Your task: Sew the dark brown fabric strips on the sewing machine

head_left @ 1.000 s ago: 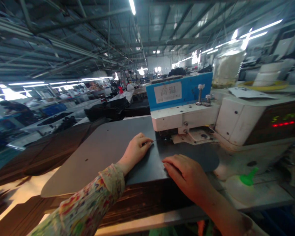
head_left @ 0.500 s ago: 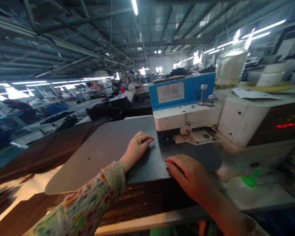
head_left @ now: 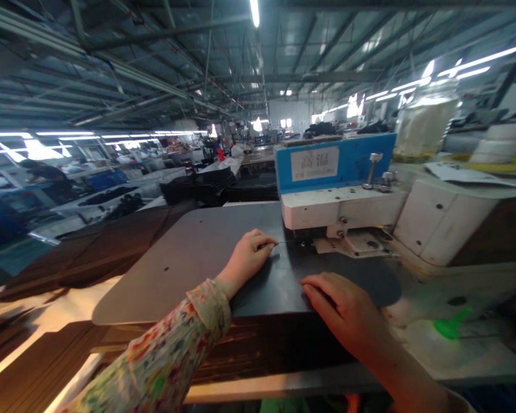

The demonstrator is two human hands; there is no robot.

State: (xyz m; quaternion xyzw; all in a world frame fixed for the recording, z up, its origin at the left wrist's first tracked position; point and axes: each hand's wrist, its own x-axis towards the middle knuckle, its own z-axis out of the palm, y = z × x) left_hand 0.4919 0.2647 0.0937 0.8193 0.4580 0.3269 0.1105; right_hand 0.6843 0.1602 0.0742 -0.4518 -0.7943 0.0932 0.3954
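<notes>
My left hand (head_left: 251, 255) is closed in a pinch over the smooth grey metal plate (head_left: 172, 258) in front of the sewing machine (head_left: 344, 209). From its fingertips a thin pale strand (head_left: 286, 242) reaches toward the machine's foot; I cannot tell whether it is thread or wire. My right hand (head_left: 341, 301) rests at the plate's front right, thumb and forefinger curled close together. Whatever they may hold is hidden. The machine's clamp foot (head_left: 356, 244) sits just beyond both hands, above the darker part of the plate.
Brown folded material (head_left: 107, 246) lies to the left, and dark stacks (head_left: 202, 186) stand behind the plate. On the machine are a blue guard (head_left: 356, 160), a glass jar (head_left: 427, 120) and a white thread cone (head_left: 501, 143). A green-tipped bottle (head_left: 453, 327) stands at the right.
The whole scene has shifted slightly right in view. Both hands keep the same pose and place by the machine. More of the thin strand shows at my left fingertips.
</notes>
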